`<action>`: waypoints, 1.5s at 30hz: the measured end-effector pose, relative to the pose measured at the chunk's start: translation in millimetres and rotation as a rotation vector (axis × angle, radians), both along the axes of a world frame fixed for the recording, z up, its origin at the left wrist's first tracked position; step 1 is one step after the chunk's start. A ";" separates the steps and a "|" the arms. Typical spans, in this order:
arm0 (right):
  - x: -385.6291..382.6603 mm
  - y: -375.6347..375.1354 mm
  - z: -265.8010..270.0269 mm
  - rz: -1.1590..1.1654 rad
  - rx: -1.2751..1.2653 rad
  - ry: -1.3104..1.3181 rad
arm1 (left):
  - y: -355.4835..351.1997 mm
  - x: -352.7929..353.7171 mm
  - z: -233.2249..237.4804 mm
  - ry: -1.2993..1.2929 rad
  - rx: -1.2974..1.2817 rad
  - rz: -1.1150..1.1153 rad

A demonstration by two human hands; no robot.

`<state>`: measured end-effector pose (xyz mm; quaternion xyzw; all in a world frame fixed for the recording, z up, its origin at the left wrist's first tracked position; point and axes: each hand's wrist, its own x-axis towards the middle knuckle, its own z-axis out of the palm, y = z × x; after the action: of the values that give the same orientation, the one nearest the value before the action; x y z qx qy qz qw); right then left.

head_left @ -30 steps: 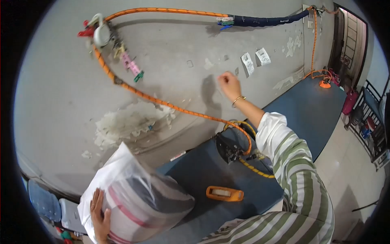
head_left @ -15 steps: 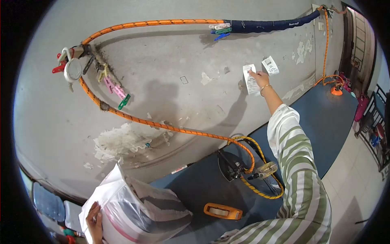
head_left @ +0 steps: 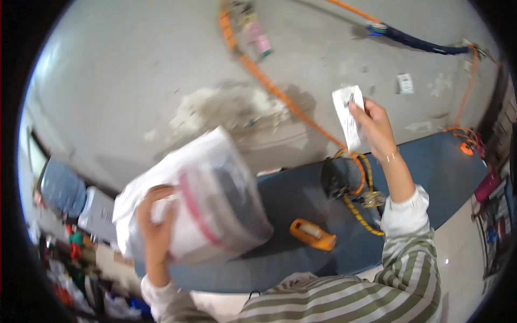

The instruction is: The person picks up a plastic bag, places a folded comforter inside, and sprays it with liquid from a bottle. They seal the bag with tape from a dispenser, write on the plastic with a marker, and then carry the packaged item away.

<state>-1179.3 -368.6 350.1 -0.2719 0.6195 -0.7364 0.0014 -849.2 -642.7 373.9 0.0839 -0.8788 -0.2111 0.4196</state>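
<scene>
My right hand (head_left: 377, 126) holds a white paper slip (head_left: 347, 116) up in front of the grey wall, pinched between thumb and fingers. My left hand (head_left: 156, 226) grips the near end of a clear plastic bag of folded clothes (head_left: 199, 199), which rests tilted on the blue padded table (head_left: 431, 172). An orange tape dispenser (head_left: 313, 235) lies on the table just right of the bag.
An iron (head_left: 336, 177) with a coiled orange and yellow cord (head_left: 363, 207) sits mid-table. An orange hose (head_left: 269, 81) runs down the wall past another paper slip (head_left: 405, 83). Clutter and a blue water jug (head_left: 62, 185) stand at the left.
My right hand has pulled one slip off the wall and brought it toward me. My left hand has lifted and tilted the bag. The view has swung left and down.
</scene>
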 end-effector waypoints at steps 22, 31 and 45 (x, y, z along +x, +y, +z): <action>123.7 -91.0 -35.9 -0.043 0.256 0.263 | -5.9 10.6 -43.5 -0.275 -0.464 -0.055; -235.9 124.8 -52.7 -0.785 0.336 0.366 | 9.6 -3.6 -48.4 -0.318 -0.392 0.140; -428.4 186.9 -47.9 -0.605 0.363 -0.002 | 14.5 -12.0 -66.3 -0.249 -0.295 0.279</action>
<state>-1607.7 -181.7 302.1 -0.0705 0.7929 -0.5814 -0.1681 -861.2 -628.2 307.7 0.1676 -0.9250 -0.0085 0.3410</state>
